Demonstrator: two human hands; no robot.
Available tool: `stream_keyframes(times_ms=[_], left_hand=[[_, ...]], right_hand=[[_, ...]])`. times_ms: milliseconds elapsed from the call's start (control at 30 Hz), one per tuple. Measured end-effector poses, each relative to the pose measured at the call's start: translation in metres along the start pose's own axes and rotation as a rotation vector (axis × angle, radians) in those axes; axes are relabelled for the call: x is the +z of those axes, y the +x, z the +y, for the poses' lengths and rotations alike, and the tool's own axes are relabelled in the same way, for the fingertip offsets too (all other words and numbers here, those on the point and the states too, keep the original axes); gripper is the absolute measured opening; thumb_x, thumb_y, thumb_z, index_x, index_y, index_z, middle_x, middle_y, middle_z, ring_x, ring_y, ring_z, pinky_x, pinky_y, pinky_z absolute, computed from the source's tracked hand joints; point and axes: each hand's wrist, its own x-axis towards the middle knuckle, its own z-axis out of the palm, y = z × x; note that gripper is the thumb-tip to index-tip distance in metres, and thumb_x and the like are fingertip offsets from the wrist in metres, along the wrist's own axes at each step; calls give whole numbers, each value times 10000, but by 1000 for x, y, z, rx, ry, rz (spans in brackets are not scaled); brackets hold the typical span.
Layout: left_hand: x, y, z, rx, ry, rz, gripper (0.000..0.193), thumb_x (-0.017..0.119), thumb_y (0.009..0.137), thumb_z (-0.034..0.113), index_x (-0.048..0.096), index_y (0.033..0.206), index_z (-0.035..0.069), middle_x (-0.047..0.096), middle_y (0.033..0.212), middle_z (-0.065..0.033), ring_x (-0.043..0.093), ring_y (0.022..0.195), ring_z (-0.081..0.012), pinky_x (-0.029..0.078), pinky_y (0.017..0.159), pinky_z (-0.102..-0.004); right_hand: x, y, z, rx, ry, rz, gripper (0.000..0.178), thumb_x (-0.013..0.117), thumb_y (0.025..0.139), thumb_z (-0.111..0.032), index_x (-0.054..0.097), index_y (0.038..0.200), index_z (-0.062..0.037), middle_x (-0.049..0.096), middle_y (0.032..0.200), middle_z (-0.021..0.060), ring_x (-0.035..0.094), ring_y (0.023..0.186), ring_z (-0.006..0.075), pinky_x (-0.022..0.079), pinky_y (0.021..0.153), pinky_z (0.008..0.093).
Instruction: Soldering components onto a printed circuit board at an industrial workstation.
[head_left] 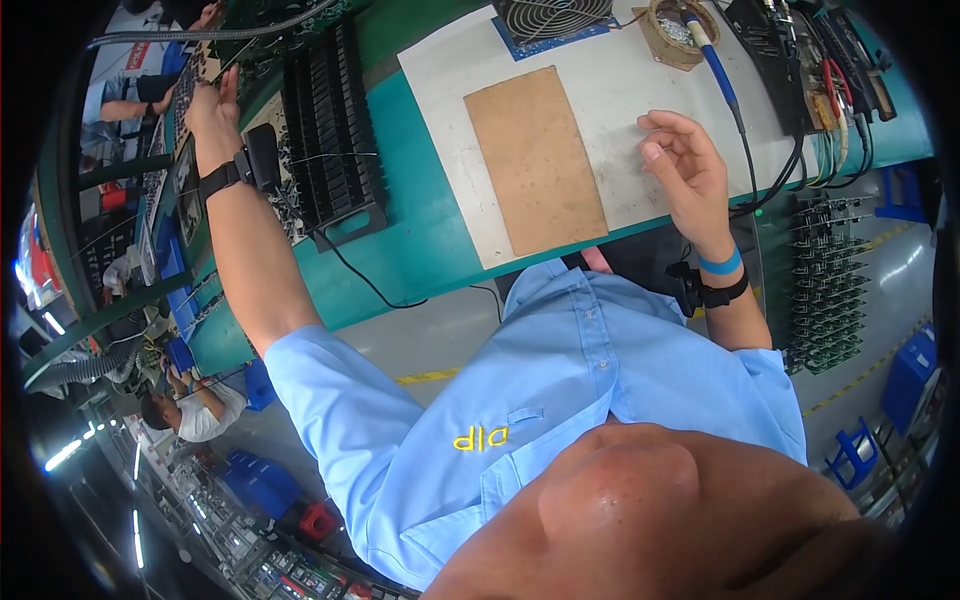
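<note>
My left hand (214, 108) reaches far out to the left, past a black slotted rack (335, 130), with some fingers stretched out. It is close to a line of small dark parts (178, 125); I see nothing held in it. Over the white sheet (440, 85), my right hand (688, 170) hovers with fingers loosely bent and thumb apart, holding nothing visible. A brown rectangular board (537, 160) lies flat on that sheet, left of my right hand and apart from it.
At the back stands a fan (553, 18) on a blue base. A blue-handled soldering iron (708, 60) rests in a round holder (660, 45). Red-handled pliers (832, 85) and cables lie at right. Green circuit boards (828, 290) are stacked beyond the bench. Other people work at left.
</note>
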Motion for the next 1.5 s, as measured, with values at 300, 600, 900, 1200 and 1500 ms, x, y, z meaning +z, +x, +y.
stream_keyframes(times_ms=[300, 600, 900, 1200, 1500], left_hand=[[1, 10, 5, -19, -9, 39, 235, 439, 1042, -69, 446, 1254, -171, 543, 1206, -288, 684, 865, -444, 696, 758, -606], [10, -12, 14, -21, -40, 71, 190, 425, 1058, -66, 470, 1224, -148, 569, 1211, -279, 691, 910, -419, 696, 809, -579], [20, -31, 23, 11, -75, 46, 333, 469, 1036, -50, 363, 1332, -157, 538, 1258, -311, 698, 853, -448, 707, 740, -595], [48, -1, 3, 69, -1, -7, 347, 465, 1031, -59, 391, 1369, -85, 568, 1262, -284, 706, 866, -428, 715, 726, -547], [90, -5, -13, 8, 60, -95, 187, 549, 1032, 5, 551, 1208, 69, 664, 1157, -184, 725, 891, -357, 710, 723, -461]], right_hand=[[44, 10, -44, -149, -453, -319, 441, 731, 952, -78, 593, 1367, -25, 672, 1220, 90, 639, 1037, 152, 535, 850, 286], [208, 46, -14, -662, -897, -800, 483, 815, 827, -241, 629, 1209, -12, 575, 1188, 129, 641, 1009, 297, 580, 774, 407], [233, 72, 10, -824, -947, -767, 163, 729, 830, -142, 660, 893, -8, 579, 1030, 128, 628, 953, 276, 588, 727, 385], [222, 93, 13, -857, -1016, -629, 119, 694, 815, -108, 667, 891, -20, 594, 1051, 129, 619, 990, 275, 584, 777, 395], [204, 84, -3, -779, -937, -643, 220, 765, 802, -140, 685, 976, -33, 591, 1196, 134, 604, 1061, 291, 583, 820, 418]])
